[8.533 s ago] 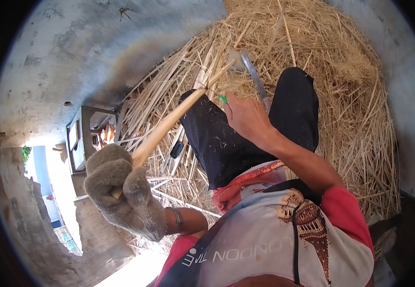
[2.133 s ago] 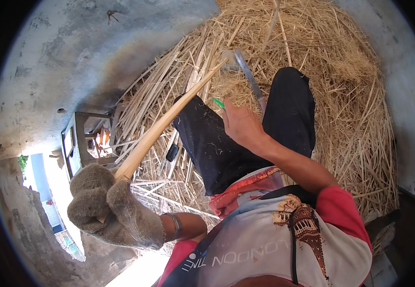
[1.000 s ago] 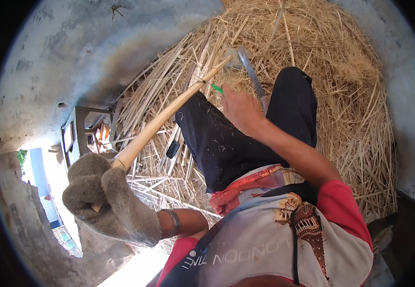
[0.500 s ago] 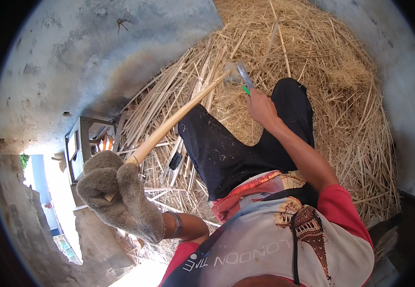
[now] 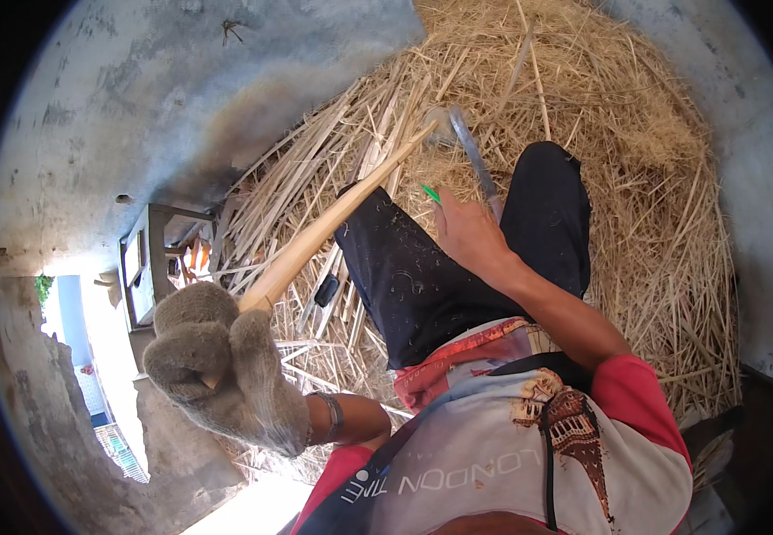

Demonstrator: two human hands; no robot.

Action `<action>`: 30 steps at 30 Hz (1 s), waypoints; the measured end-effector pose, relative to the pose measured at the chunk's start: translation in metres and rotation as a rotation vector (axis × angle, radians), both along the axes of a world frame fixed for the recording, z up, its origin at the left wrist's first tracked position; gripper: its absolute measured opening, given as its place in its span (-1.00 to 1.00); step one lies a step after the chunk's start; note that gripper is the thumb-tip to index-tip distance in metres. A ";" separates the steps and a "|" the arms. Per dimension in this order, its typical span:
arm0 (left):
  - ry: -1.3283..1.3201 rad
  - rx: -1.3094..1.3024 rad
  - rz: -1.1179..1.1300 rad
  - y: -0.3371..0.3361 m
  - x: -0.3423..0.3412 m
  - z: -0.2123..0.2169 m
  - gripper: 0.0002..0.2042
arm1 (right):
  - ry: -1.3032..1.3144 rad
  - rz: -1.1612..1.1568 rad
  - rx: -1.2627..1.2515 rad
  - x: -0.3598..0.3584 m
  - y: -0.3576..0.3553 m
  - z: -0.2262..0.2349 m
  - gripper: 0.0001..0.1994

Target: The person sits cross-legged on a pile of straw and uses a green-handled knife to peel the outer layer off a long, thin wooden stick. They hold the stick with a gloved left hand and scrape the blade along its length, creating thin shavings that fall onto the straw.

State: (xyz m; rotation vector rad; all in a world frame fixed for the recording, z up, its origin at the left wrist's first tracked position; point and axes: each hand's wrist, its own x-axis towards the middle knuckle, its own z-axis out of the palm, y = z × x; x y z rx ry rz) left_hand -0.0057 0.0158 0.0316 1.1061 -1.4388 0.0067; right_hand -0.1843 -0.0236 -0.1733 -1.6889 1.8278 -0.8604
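Observation:
My left hand (image 5: 217, 366) wears a thick grey-brown knitted glove and is closed round the near end of a long, pale, peeled wooden stick (image 5: 333, 218). The stick slants up to the right across my left knee and tapers to a thin far tip. My bare right hand (image 5: 473, 236) is closed above my lap, between my knees. A slim green object (image 5: 431, 194) sticks out past its fingers; the rest is hidden in the hand. Beside that hand a long, narrow metal blade (image 5: 474, 152) points away from me. I cannot tell whether blade and green object are joined.
A heap of straw-like shavings (image 5: 636, 205) and long split strips (image 5: 315, 147) covers the floor round my legs. A small dark object (image 5: 326, 290) lies among the strips. Worn plaster walls (image 5: 181, 98) stand close by; a wooden frame (image 5: 150, 259) is at the left.
My right hand has drawn back toward my body and slightly left with the green object, so more of the blade shows. The stick and my left hand have hardly moved.

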 end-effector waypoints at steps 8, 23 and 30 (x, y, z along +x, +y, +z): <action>0.107 0.171 0.161 0.014 0.042 -0.022 -0.06 | -0.020 -0.061 0.015 -0.001 -0.022 -0.020 -0.84; 0.008 0.032 0.084 0.002 -0.008 0.003 -0.80 | -0.106 0.099 -0.229 0.014 -0.010 -0.006 -0.83; -0.086 0.046 -0.068 -0.002 0.006 0.004 -0.85 | -0.076 0.026 -0.037 0.012 -0.020 -0.026 -0.79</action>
